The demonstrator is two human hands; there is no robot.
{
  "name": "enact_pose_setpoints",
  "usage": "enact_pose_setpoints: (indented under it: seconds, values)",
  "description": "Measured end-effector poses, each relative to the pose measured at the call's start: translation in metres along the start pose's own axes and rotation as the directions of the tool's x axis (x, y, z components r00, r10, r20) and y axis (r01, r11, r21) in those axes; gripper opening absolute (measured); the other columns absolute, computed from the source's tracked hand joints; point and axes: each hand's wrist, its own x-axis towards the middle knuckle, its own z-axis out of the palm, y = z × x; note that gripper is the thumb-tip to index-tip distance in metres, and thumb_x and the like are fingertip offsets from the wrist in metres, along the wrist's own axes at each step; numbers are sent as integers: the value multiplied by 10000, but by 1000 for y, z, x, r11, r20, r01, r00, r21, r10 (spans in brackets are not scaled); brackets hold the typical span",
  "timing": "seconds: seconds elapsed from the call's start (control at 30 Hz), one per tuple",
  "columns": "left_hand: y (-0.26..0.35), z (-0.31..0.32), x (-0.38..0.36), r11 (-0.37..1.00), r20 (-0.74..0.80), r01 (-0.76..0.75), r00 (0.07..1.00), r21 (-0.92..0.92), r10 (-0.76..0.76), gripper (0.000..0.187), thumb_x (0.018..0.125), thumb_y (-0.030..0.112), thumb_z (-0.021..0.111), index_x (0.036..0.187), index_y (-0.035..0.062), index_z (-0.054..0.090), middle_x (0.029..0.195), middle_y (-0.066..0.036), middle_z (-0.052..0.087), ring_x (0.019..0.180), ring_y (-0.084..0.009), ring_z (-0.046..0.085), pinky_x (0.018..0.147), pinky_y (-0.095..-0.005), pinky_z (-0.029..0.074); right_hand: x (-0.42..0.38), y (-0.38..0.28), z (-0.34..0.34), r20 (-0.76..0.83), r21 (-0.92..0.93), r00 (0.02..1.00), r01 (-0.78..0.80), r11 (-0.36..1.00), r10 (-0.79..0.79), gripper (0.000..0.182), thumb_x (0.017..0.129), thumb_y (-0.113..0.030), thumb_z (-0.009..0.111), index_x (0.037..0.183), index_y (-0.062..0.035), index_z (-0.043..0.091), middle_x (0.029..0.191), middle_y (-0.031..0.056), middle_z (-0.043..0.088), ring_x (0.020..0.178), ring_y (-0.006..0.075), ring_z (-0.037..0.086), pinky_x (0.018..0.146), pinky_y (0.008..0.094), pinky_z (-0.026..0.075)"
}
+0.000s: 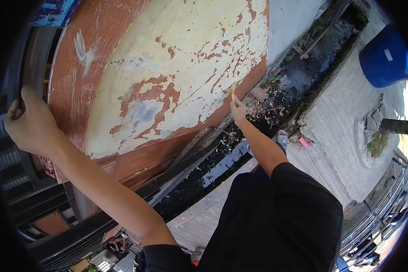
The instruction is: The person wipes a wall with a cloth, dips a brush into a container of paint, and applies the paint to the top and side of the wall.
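Note:
My right hand (238,110) is closed round a small scraper (233,89) with a yellowish handle, held up to the lower edge of a wall (190,41). The wall's cream paint is peeling in patches, with reddish-brown showing beneath. Its blade is too small to make out clearly. Out at the far left, my left hand (34,124) has its fingers curled at a dark window bar (28,68), beside the reddish-brown wall edge. Part of that grip is hidden behind the hand.
Below the wall runs an open drain (226,161) with dark water and paint flakes. A blue barrel (385,59) and a pink object (303,141) stand on the concrete (331,109). Metal railings (376,217) are at lower right. Another person (115,247) is far below left.

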Motion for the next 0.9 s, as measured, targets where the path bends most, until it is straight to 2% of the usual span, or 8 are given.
enact_pose_setpoints:
  seconds: [0.07, 0.13, 0.23, 0.43, 0.57, 0.7, 0.77, 0.9]
  values:
    - [2, 0, 0, 1000, 1, -2, 1000, -10, 2, 563, 785, 461, 760, 1122, 10, 763, 1082, -133, 758, 1030, -300, 719, 953, -408, 536, -77, 0, 23, 275, -356, 948, -53, 933, 159, 472, 1000, -118, 667, 1471, -98, 634, 902, 35, 695, 766, 100, 591, 734, 276, 496]
    - [2, 0, -1, 1000, -2, -1, 1000, -6, 1, 562, 781, 458, 762, 1119, 9, 763, 1080, -136, 757, 1028, -304, 719, 952, -409, 536, -106, 38, 14, 741, -475, 662, 400, 784, 112, 403, 972, -132, 675, 1372, -141, 720, 948, 189, 752, 792, 209, 666, 779, 358, 530]
    - [3, -1, 0, 1000, 17, 14, 1000, 7, -14, 563, 780, 452, 765, 1121, 4, 759, 1086, -146, 754, 1029, -312, 718, 953, -411, 536, -99, 15, 15, 558, -466, 804, 98, 879, 206, 425, 971, -141, 683, 1395, -155, 706, 768, 110, 654, 686, 140, 573, 669, 328, 490]
    - [9, -3, -5, 999, -6, 36, 999, -22, -36, 535, 795, 417, 749, 1114, -13, 741, 1083, -167, 727, 1027, -333, 701, 937, -435, 533, 21, -92, -67, 419, -430, 908, 193, 882, 5, 441, 1019, -102, 635, 1460, -112, 655, 742, -62, 547, 631, 68, 464, 586, 293, 414]
    - [21, -6, -10, 996, -4, 69, 998, -50, -70, 508, 809, 380, 737, 1129, -14, 710, 1094, -172, 679, 1049, -347, 666, 927, -453, 520, 38, -157, -52, -185, -2, 952, 248, 969, -244, 463, 1074, -103, 587, 1529, -21, 553, 802, -95, 540, 657, 21, 429, 575, 233, 367]
    - [34, -18, -15, 987, 22, 100, 995, -125, -98, 396, 865, 326, 729, 1087, 3, 673, 1088, -181, 652, 1051, -357, 639, 939, -467, 501, -92, -135, 53, 53, -148, 991, 130, 980, -123, 386, 1053, -128, 634, 1408, 21, 653, 849, -56, 591, 722, 45, 455, 592, 274, 393]
    - [36, -22, -18, 980, 19, 93, 996, -173, -92, 335, 891, 288, 723, 1061, 6, 656, 1060, -187, 640, 1057, -372, 620, 956, -479, 488, -151, -101, 37, 509, -92, 850, 214, 973, -138, 386, 1070, -182, 600, 1431, -63, 661, 779, 6, 633, 659, 87, 503, 611, 283, 434]
    - [36, -27, -19, 964, 18, 64, 998, -257, -62, 309, 903, 235, 712, 1077, -7, 631, 1064, -200, 619, 1085, -397, 597, 976, -496, 470, -199, -201, -31, 707, -198, 577, -393, 898, 409, 221, 1106, -264, 557, 1128, -61, 643, 786, 36, 650, 551, 58, 502, 468, 242, 366]
